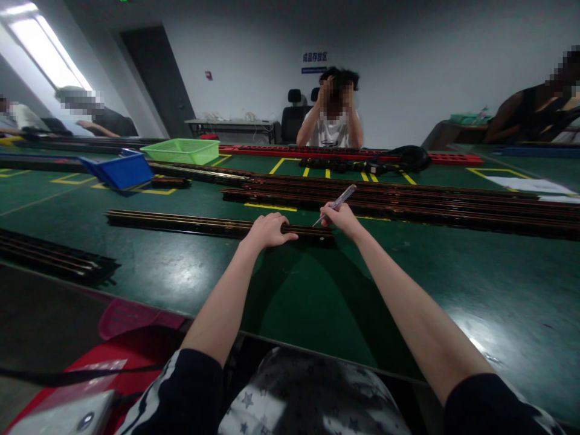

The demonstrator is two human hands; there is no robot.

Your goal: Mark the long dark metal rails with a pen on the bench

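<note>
A long black rail with copper-coloured strips (pixel 194 225) lies across the green table in front of me. My left hand (pixel 268 231) rests over the rail, fingers on its far side and thumb along the near side, gripping it. In my right hand (pixel 339 217) is a slim screwdriver with a clear handle (pixel 345 196), held like a pen. Its thin tip points down and left at the rail, close to the rail's right end. Whether the tip touches the strips I cannot tell.
Several similar rails (pixel 408 202) lie beyond my hands, and more (pixel 54 257) at the left edge. A blue bin (pixel 118 170), a green basket (pixel 181 151) and a coiled black cable (pixel 408 158) stand farther back. A person (pixel 333 124) sits opposite; others are at both sides.
</note>
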